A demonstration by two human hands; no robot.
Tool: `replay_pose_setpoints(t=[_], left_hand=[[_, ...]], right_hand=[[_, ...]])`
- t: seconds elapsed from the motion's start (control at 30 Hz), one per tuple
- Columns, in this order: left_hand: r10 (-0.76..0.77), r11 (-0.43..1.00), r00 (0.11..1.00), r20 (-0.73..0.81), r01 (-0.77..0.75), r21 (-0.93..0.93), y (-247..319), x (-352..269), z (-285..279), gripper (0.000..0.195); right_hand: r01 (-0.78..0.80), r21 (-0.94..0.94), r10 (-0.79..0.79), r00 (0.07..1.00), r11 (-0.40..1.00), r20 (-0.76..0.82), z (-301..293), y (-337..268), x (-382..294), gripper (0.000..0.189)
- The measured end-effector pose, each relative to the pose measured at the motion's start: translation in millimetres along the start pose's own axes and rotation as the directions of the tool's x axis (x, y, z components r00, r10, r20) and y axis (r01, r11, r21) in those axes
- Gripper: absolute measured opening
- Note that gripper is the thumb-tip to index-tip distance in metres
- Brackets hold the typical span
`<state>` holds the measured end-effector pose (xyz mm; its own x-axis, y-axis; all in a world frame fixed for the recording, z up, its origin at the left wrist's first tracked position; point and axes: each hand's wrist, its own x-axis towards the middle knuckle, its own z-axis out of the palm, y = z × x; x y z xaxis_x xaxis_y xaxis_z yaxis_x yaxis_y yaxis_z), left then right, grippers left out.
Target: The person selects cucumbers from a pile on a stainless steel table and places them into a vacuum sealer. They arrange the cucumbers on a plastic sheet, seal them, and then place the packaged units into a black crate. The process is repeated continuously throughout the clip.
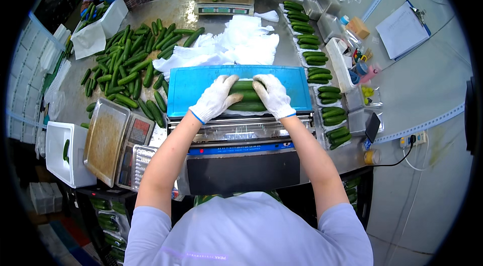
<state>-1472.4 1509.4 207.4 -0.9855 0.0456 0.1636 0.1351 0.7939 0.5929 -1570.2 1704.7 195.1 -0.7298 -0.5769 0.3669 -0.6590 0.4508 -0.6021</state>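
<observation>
My left hand, in a white knit glove, grips the left ends of three cucumbers lying side by side on a white sheet. At their right ends my right hand, gloved alike, closes its fingers over them. The cucumbers rest on the blue top of a film wrapping machine, whose roll of clear film lies just below them. Beyond the blue top is a heap of white sheets. What lies under the fingers is hidden.
Loose cucumbers pile up at the left, beside a scale and a white foam box. Grouped cucumbers line the right side, next to a white tray of tools. Two people work across the table, one at another scale.
</observation>
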Motion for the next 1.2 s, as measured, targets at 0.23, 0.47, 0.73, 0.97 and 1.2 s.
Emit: replay_pose_setpoints(t=[0.23, 0.47, 0.73, 0.97, 1.2], left_hand=[[-0.011, 1.0, 0.996, -0.087, 0.009, -0.03, 4, 1, 18, 0.053], [-0.026, 0.996, 1.0, -0.009, 0.025, -0.081, -2, 4, 10, 0.049], [-0.199, 0.95, 0.98, -0.021, 0.188, -0.249, -15, -39, -46, 0.044], [-0.351, 0.896, 0.936, -0.033, 0.346, 0.277, -1, -121, -48, 0.037], [-0.371, 0.852, 0.929, -0.016, 0.347, 0.391, 18, -103, 10, 0.043]], right_hand=[[0.027, 0.05, -0.026, 1.0, 0.998, -0.01, -3, 13, -1, 0.024], [-0.005, 0.029, 0.005, 1.0, 1.0, 0.013, -6, 15, 0, 0.027], [-0.127, 0.064, 0.132, 0.988, 0.99, -0.077, -78, 20, -20, 0.04], [-0.345, -0.496, 0.51, 0.824, 0.797, 0.246, -124, 26, -95, 0.049], [-0.354, -0.496, 0.549, 0.768, 0.793, 0.33, -80, 36, -106, 0.044]])
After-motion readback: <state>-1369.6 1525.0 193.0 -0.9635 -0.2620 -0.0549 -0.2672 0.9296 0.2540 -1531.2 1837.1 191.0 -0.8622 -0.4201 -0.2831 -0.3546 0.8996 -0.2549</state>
